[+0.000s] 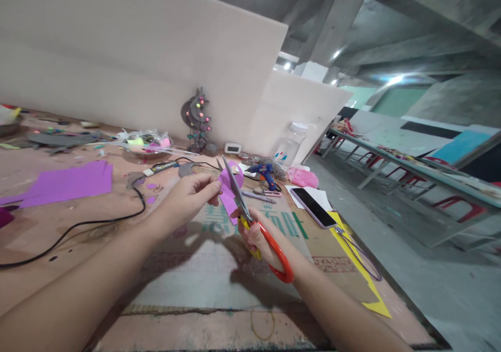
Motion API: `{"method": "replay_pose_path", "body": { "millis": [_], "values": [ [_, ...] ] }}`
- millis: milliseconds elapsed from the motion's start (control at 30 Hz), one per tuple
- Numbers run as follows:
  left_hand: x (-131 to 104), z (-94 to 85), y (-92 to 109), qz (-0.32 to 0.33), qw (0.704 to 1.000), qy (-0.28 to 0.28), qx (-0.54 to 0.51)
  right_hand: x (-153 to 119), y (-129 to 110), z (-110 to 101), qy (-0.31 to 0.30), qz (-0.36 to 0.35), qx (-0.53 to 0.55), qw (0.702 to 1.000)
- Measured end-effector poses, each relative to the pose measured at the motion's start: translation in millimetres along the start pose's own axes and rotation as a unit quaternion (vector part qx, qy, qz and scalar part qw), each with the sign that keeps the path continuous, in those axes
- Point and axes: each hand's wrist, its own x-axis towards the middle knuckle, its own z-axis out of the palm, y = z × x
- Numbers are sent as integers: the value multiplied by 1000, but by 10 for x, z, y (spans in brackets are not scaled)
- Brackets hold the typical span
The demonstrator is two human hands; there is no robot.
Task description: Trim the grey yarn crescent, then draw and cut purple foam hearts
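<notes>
My right hand (254,234) is closed around the handles of a pair of scissors (239,198) with red and yellow grips. The scissor blades point up and away, parted, with purple paper (230,182) by them. My left hand (199,190) pinches the edge of that purple paper, left of the blades. Part of the paper has a curved outline, and a strip hangs below it. Both hands are above a printed cardboard sheet (188,284) on the table.
Purple sheets (70,185) lie at left beside a black cord (97,221). Behind my hands are a bowl of pompoms (146,146), a grey decorated ornament (198,117), a blue glue gun (265,172) and a clear bottle (290,146). A phone (313,206) lies at right near the table edge.
</notes>
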Motion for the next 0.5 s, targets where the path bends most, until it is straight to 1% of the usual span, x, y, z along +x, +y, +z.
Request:
{"method": "replay_pose_path", "body": {
  "millis": [67,167,500],
  "values": [
    [-4,-7,-7,0,1000,-1,0,-6,-4,13,2,3,31,1000],
    [-6,-13,-19,0,1000,-3,-1,-13,-24,38,14,13,51,999],
    [-6,36,-34,-4,1000,-1,-9,-2,-68,63,37,20,61,997]
  ]
}}
